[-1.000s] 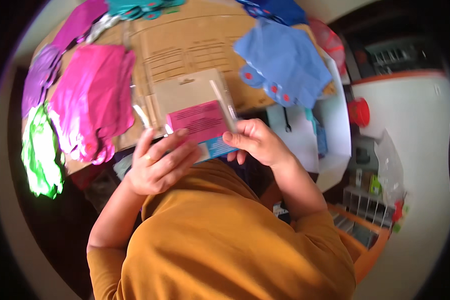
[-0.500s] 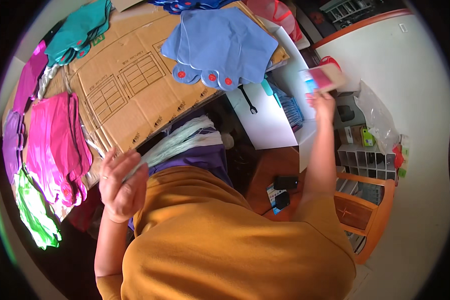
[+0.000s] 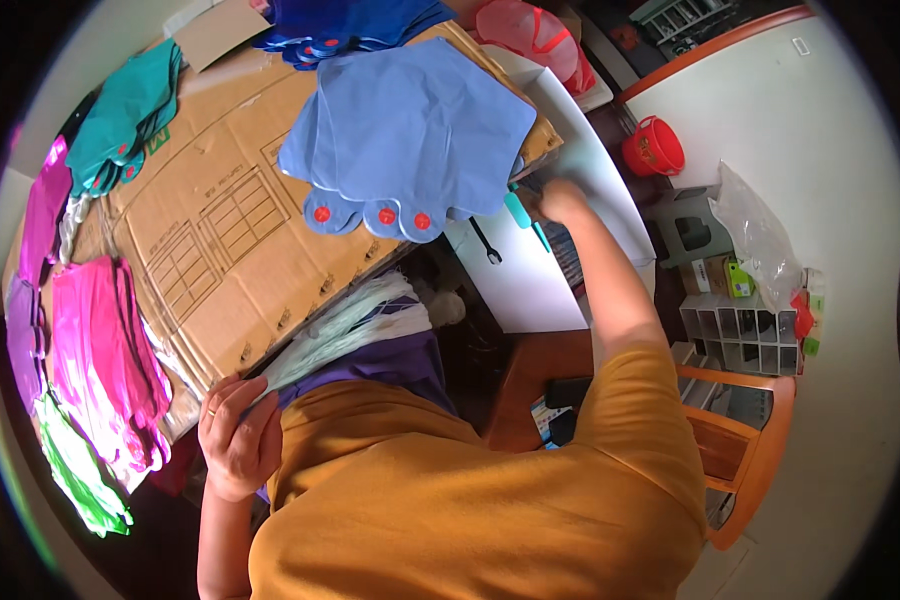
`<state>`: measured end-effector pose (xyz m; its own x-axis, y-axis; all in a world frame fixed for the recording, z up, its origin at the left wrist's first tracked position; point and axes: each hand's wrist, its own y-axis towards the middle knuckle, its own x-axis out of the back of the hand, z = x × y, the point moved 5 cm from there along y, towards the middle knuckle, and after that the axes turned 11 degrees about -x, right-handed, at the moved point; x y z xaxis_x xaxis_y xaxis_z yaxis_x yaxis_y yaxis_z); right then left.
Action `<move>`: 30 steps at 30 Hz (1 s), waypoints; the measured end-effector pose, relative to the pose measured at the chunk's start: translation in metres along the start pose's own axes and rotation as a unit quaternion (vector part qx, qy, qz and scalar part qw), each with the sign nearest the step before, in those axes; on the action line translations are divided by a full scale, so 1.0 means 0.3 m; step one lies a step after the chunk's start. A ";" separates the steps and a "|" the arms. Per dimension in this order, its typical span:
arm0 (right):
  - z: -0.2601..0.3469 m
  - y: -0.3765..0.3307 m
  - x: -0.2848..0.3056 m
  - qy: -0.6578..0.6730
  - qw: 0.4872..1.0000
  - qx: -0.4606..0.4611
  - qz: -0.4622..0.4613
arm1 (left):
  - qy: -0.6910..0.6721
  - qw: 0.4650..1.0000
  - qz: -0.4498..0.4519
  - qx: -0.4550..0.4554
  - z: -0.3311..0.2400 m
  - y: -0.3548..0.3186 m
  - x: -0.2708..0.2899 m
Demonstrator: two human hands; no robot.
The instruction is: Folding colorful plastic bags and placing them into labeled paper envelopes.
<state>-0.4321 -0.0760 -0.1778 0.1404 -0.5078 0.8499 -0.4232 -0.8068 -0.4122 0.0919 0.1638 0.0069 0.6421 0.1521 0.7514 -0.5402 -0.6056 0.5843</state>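
My left hand (image 3: 238,440) is closed with curled fingers by the table's near edge. Its fingertips meet the end of a bundle of pale threads (image 3: 335,340) across my lap; what is between them is hidden. My right hand (image 3: 562,200) reaches into a white box (image 3: 600,190) on the right, its fingers out of sight. Beside it are a turquoise-handled tool (image 3: 518,210) and, deeper in the box, stacked packets (image 3: 570,262). Light blue fabric pieces (image 3: 410,120) with red round stickers lie on the cardboard (image 3: 270,170) left of the box.
Pink (image 3: 105,350), teal (image 3: 125,120) and dark blue (image 3: 355,25) fabric stacks lie around the cardboard. A black wrench-shaped tool (image 3: 487,242) is against the box's white panel. Right of it stand a red bucket (image 3: 654,147), a compartment rack (image 3: 740,335) and a wooden chair (image 3: 770,440).
My right hand has moved left and down into the white box; the flat pink-and-tan item it held is no longer visible. My left hand has shifted slightly lower, and the view has turned.
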 end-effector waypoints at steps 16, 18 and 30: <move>0.058 0.212 -0.152 0.162 0.976 -0.075 0.127 | 0.017 0.999 0.032 0.018 0.059 0.118 -0.085; 0.012 0.315 -0.249 0.164 0.975 -0.049 0.142 | 0.014 0.999 0.032 0.015 0.062 0.128 -0.089; -0.017 0.065 -0.158 -0.001 0.991 -0.101 0.092 | 0.011 0.999 0.040 0.012 0.063 0.104 -0.088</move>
<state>-0.4516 -0.0660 -0.2243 0.0459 -0.6410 0.7662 -0.6125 -0.6240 -0.4853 0.0683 0.1262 -0.0006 0.5849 0.1196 0.8023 -0.5756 -0.6356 0.5144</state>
